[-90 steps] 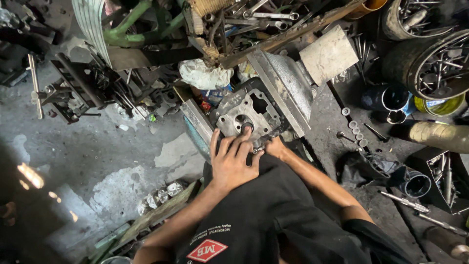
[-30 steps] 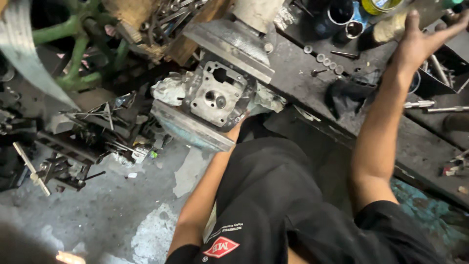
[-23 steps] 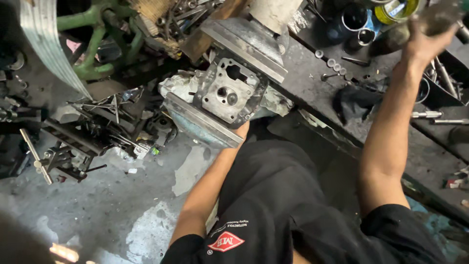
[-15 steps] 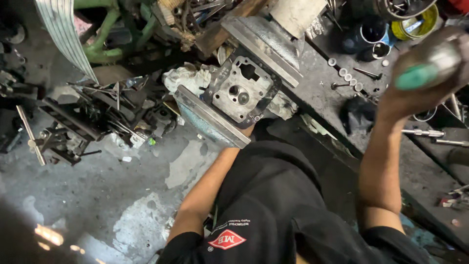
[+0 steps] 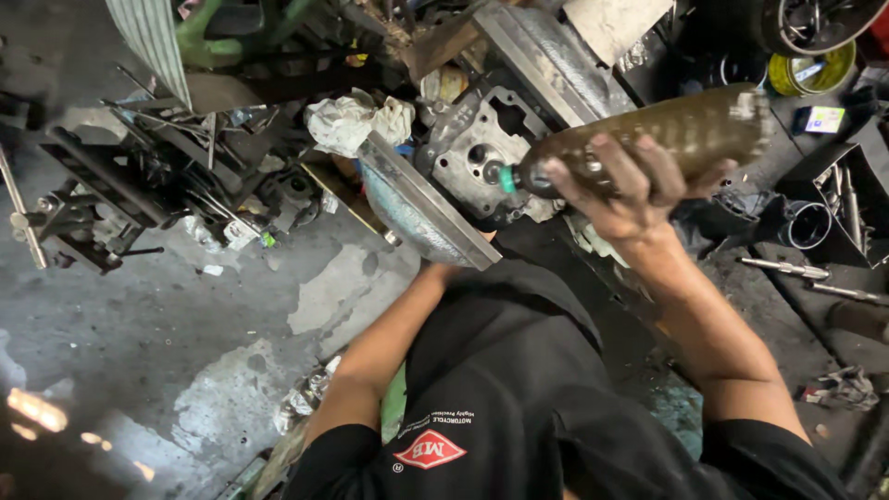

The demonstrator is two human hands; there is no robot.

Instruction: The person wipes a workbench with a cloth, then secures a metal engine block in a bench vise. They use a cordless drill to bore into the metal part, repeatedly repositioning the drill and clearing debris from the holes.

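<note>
My right hand grips a grimy brown plastic bottle held on its side. Its green cap points at a grey metal engine part with round bores. That part rests on a slanted metal plate in front of me. My left forearm reaches up to the plate's lower edge, and the hand itself is hidden behind the plate and the part.
A crumpled white rag lies beside the engine part. Dark tools and scrap metal cover the stained concrete floor at left. At right lie a yellow tin, a black tube and metal rods.
My right hand reached far right, picked up the bottle and brought it over, cap toward the engine part. My left hand stayed at the part throughout.
</note>
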